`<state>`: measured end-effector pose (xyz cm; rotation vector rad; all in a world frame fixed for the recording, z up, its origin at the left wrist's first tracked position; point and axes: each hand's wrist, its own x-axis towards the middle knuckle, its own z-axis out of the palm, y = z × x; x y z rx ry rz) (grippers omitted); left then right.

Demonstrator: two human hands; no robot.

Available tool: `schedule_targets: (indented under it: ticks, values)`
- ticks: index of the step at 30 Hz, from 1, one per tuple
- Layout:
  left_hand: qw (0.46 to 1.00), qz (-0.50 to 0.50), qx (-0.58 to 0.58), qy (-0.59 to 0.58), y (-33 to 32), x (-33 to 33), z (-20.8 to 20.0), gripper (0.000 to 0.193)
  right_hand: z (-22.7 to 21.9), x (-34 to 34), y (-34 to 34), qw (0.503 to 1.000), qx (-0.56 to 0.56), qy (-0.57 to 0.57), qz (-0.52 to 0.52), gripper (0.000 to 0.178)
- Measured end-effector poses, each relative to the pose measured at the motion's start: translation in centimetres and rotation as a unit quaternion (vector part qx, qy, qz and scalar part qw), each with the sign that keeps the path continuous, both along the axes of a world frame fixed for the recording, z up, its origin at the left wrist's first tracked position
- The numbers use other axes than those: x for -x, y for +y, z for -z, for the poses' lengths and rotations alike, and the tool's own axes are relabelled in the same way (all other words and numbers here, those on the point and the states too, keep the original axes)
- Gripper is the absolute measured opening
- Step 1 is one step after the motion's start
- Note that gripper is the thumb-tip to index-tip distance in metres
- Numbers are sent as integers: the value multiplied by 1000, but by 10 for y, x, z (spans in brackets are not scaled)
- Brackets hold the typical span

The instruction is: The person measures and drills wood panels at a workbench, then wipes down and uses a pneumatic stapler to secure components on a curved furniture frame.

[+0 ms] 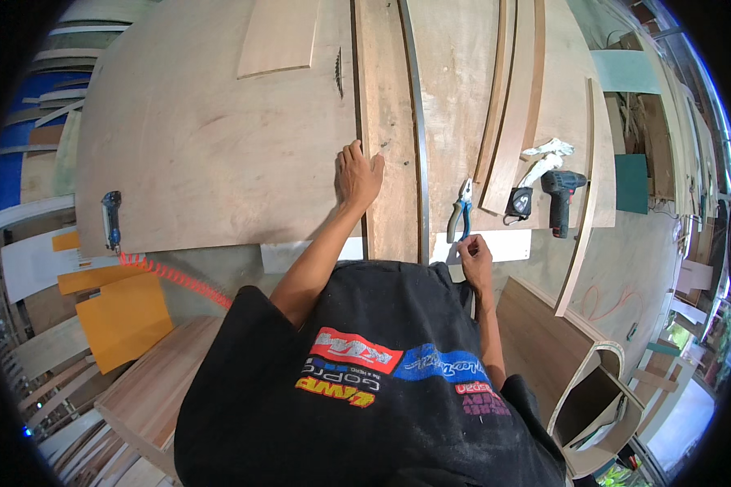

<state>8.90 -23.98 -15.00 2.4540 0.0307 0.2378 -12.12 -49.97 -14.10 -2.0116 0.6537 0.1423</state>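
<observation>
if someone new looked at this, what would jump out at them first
Probably the black T-shirt with colourful prints, at lower centre. Next, the long wooden plank up the middle of the worktop, with a metal strip along its right, and the red coiled hose at left. Blue-handled pliers and a cordless drill lie near the right front.

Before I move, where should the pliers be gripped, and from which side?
Likely best: take the pliers by the handles, from the near side. The handles point toward the black shirt, nose away, with the right hand at their ends.
</observation>
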Motion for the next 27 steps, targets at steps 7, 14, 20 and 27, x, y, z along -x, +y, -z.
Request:
schedule_targets:
  ticks: [7,14,20,27]
  values:
    - [998,-34,-51,30,-8,-6,21,38,21,1,-10,998,-5,19,57,22]
    - [998,-27,-32,38,-6,-6,15,38,12,-22,-9,988,132,63,48,30]
    - [998,-25,-14,48,-4,-6,17,39,4,-25,10,974,196,48,106,31]
    - [998,-29,2,47,-2,-6,18,40,11,-24,16,968,207,41,135,36]
